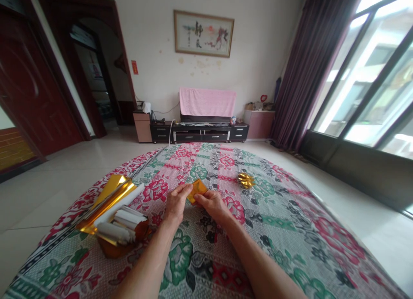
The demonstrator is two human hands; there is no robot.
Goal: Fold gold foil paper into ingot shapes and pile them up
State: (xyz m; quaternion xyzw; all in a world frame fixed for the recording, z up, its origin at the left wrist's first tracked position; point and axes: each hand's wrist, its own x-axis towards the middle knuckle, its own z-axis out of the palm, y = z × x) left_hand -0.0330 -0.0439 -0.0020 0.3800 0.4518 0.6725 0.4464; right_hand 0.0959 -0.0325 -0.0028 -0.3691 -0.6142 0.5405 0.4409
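At the clock's centre, counting twelve as straight ahead, holding small gold foil (199,188) over a flowered cloth (277,238). Pinching its nine-o'clock side with the left hand (176,202), thumb against fingers. Pinching its near edge, from between four and five, with the right hand (214,204), with the thumb laid on top and the other fingers mostly hidden. Reaching in with bare forearms (155,256) from seven and five o'clock. Cannot tell whether touching the cloth with the foil or holding it just clear.

At three o'clock, well apart from the right hand, see a shiny gold tuft (246,180) on the cloth. At nine, beyond the left hand, see a gold roll (119,194) lying aslant, with a broad, bright gold sheet (111,183) showing at its far end. At eight, see white rolls (129,217) bunched beside it, near the left forearm, above something brown (111,248); cannot make out what.

Past the cloth at twelve, see a black cabinet (201,137) with drawers, a pink cover (208,102) draped above it, and a framed picture (204,33) higher on the wall (267,41). At ten, see a red door (35,84); at two, tall windows (371,75); between one and two, a purple curtain (312,62) hanging beside them.
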